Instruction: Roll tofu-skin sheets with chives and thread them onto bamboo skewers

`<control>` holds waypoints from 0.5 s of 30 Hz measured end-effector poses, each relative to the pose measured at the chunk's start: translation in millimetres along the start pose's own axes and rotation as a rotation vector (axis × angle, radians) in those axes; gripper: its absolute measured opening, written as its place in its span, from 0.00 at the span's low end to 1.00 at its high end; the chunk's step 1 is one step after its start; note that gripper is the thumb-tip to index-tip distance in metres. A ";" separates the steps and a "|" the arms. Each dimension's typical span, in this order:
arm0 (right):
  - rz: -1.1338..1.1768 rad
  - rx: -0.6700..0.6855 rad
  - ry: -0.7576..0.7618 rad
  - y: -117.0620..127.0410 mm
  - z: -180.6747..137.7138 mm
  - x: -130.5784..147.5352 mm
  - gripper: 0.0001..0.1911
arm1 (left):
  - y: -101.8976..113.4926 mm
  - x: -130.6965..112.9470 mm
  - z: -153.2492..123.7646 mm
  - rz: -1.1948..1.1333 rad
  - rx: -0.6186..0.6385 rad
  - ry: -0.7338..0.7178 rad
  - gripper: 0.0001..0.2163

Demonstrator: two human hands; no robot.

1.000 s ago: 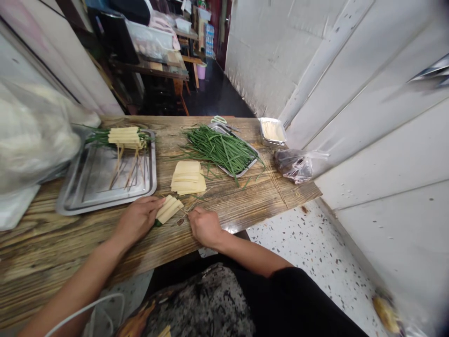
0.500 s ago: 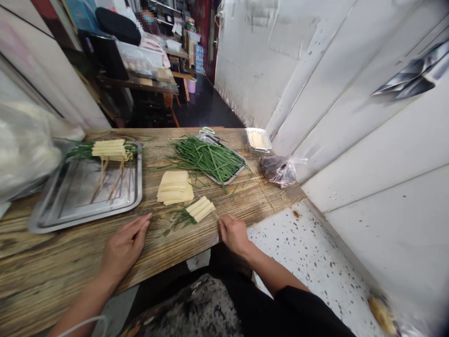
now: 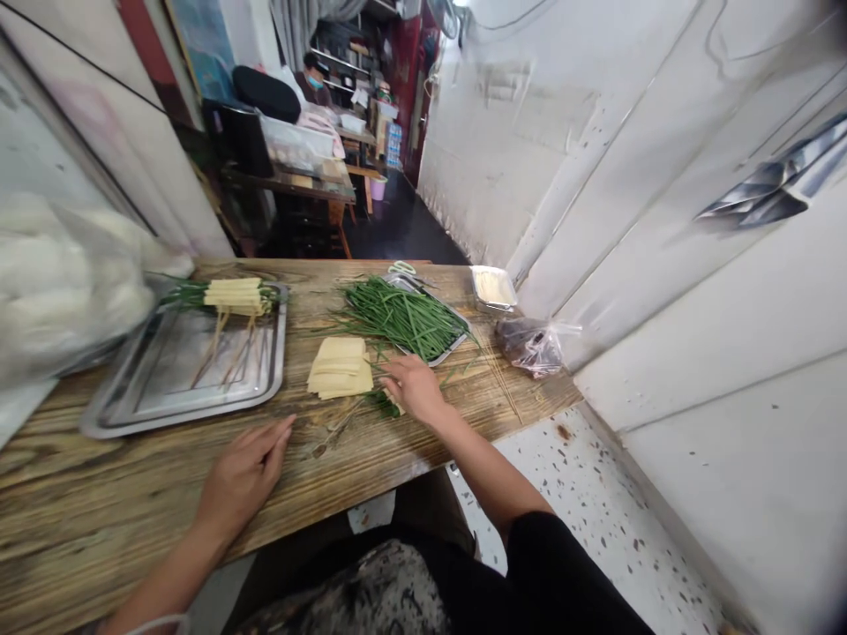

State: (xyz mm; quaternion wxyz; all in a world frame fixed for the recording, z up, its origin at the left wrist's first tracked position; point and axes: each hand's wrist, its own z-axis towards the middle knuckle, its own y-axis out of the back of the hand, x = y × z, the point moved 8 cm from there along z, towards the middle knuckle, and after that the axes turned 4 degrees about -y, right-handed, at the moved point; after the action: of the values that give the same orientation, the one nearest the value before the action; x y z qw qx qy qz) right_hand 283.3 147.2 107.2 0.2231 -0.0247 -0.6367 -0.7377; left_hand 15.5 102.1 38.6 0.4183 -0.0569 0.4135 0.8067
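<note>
Right hand (image 3: pixel 416 388) covers and grips the chive roll (image 3: pixel 387 404); left hand (image 3: pixel 243 476), spread flat, lies well apart.

You have bare desk (image 3: pixel 165 494) along the near edge around your left hand (image 3: pixel 242 476). Farther in, the steel tray (image 3: pixel 165 401), the tofu-sheet stack (image 3: pixel 339 369) and the chive tray (image 3: pixel 433 353) crowd the way, with narrow gaps between them.
</note>
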 end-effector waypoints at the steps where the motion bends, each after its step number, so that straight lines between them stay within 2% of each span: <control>1: 0.032 0.005 0.058 -5.9 15.6 9.1 0.07 | -0.2 -1.3 0.6 -0.004 0.003 -0.002 0.16; 3: 0.067 0.019 0.125 -18.1 42.2 21.7 0.07 | -0.5 -4.3 1.6 -0.004 0.009 -0.004 0.16; 6: 0.063 0.046 0.136 -33.5 68.4 27.4 0.05 | -0.2 -8.2 3.1 0.004 0.002 -0.004 0.15; 10: 0.046 0.092 0.100 -41.3 82.6 22.8 0.06 | -1.2 -10.3 5.0 -0.007 0.006 -0.014 0.15; 15: 0.047 0.146 0.060 -38.5 89.0 20.5 0.09 | -1.7 -11.0 7.1 -0.005 0.022 -0.018 0.16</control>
State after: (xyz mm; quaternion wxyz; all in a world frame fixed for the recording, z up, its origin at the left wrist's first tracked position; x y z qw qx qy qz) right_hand 228.9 229.2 94.8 0.2604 -0.0012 -0.6811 -0.6843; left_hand 25.6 100.8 47.0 0.4247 -0.0461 0.4182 0.8016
